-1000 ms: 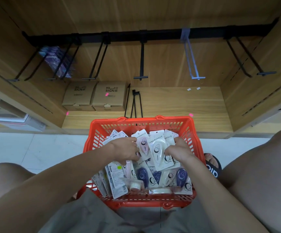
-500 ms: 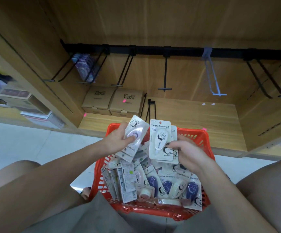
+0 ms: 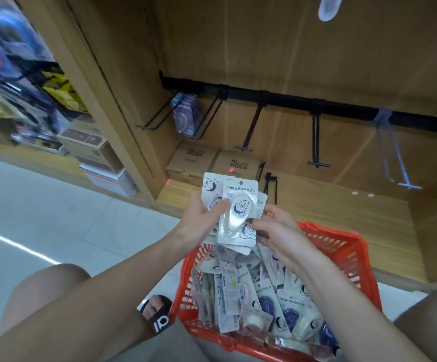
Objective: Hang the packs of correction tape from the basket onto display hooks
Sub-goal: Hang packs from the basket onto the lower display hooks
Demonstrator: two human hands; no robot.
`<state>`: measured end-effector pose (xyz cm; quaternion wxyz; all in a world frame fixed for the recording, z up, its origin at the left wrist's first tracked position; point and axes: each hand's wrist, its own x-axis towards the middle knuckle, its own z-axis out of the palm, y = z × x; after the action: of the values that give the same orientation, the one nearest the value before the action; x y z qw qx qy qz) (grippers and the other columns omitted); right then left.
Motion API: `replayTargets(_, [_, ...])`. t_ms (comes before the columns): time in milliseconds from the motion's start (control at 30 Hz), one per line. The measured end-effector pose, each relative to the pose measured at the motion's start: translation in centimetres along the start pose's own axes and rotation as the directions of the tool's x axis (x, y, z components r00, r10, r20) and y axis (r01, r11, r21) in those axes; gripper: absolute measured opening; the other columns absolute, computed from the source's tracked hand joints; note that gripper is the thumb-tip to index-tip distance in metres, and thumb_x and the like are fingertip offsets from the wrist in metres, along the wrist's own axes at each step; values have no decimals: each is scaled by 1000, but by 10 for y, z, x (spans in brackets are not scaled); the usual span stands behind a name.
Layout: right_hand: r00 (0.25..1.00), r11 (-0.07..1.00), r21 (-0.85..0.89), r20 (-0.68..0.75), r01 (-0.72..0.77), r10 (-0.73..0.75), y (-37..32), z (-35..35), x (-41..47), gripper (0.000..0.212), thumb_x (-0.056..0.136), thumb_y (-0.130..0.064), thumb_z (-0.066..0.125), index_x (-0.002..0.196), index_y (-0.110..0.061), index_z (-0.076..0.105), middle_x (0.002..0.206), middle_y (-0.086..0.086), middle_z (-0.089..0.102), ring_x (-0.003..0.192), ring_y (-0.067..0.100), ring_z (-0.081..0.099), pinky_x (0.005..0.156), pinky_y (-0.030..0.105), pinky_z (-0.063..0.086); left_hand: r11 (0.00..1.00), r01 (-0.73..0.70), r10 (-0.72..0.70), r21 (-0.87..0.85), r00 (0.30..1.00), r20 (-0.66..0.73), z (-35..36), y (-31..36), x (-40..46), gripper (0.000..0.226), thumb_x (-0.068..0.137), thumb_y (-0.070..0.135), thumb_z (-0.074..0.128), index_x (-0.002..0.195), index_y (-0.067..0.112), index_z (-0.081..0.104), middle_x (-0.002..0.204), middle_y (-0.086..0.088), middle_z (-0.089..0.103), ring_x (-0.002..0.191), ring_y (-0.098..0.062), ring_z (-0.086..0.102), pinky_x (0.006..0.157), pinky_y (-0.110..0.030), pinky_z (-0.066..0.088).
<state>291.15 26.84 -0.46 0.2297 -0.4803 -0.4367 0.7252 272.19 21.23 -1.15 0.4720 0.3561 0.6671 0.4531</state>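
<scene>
Several packs of correction tape (image 3: 238,212) sit fanned in our hands above the red basket (image 3: 353,246), at about eleven o'clock from its rim. Our left hand (image 3: 199,223) grips the fan from the side, thumb curled across the front pack's blister, while our right hand (image 3: 274,231) pinches the stack's lower edge at four o'clock. These look light, with stiff card backs and slick plastic bubbles, so they may slide apart; we judge it best to hold the card near the punched hole at twelve o'clock. Bare black hooks (image 3: 316,142) wait at one o'clock; more packs (image 3: 251,293) fill the basket.
</scene>
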Motion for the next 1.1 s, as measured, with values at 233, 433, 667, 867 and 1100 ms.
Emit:
replayTargets(233, [1000,1000,18,16,-1,1,-14,29,18,30,99,8,53,121,-10,62,114,16,76,102,31,76,92,47,61,999,-30,31,12,999,-44,-35,1,13,60,81,63,79,125,34,50,129,12,66,114,-5,69,93,-38,61])
replayTargets(433, [998,987,160,61,15,-25,-26,43,29,33,103,8,43,125,-2,66,119,20,75,111,35,73,96,49,60,998,-55,55,-6,994,-93,-49,18,22,36,89,51,77,111,26,62,110,5,76,96,-16,77,80,-50,65])
replayTargets(667, [999,995,92,31,36,-39,-29,51,36,37,104,9,41,126,-5,67,115,15,78,108,31,75,84,40,65,998,-63,63,-1,995,-75,-55,16,23,36,91,29,81,106,30,48,104,19,68,93,7,70,69,-17,57])
replayTargets(867, [997,998,51,58,39,-42,-23,54,44,38,105,7,41,130,-6,66,119,13,77,107,27,75,79,33,62,998,-59,58,-38,998,-20,-62,9,26,56,78,22,93,124,10,63,112,2,78,102,-18,77,72,-37,64])
replayTargets(1100, [995,989,-129,-62,65,-74,-12,57,53,36,101,3,52,122,-17,74,115,2,79,109,25,75,102,52,57,997,75,-73,8,982,-176,-82,10,26,81,65,27,100,124,19,44,115,5,69,98,-14,74,66,-45,66])
